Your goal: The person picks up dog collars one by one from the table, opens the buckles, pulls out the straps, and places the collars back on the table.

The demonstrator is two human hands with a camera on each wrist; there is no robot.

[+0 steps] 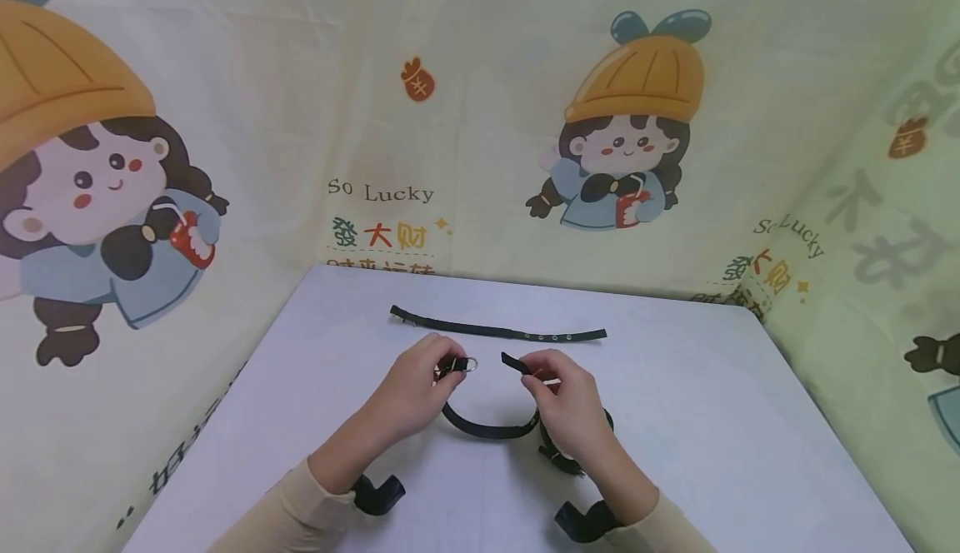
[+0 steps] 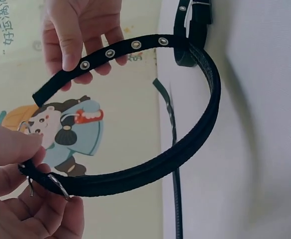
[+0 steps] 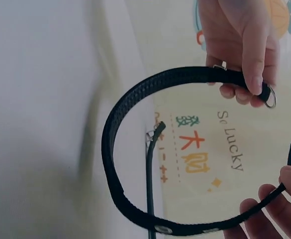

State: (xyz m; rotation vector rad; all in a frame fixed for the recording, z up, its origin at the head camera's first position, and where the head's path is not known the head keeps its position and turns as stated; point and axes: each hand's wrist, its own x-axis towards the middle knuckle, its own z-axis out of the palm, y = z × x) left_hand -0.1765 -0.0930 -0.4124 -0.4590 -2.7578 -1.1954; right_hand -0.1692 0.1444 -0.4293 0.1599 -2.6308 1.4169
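Both hands hold a black collar above the table, its strap bent into an open loop that sags between them. My left hand pinches the end with the buckle and a metal D-ring. Thumb and fingers of my right hand pinch the other end near its tip, where metal eyelets line the strap. The two ends stand apart. Behind the hands a second black collar lies stretched out on the table. Partly hidden by my right hand, another collar lies coiled with its buckle showing.
The white table carries all of this. Patterned cloth hangs behind it and along both sides. Black bands with protruding pieces show at both wrists, just above the table.
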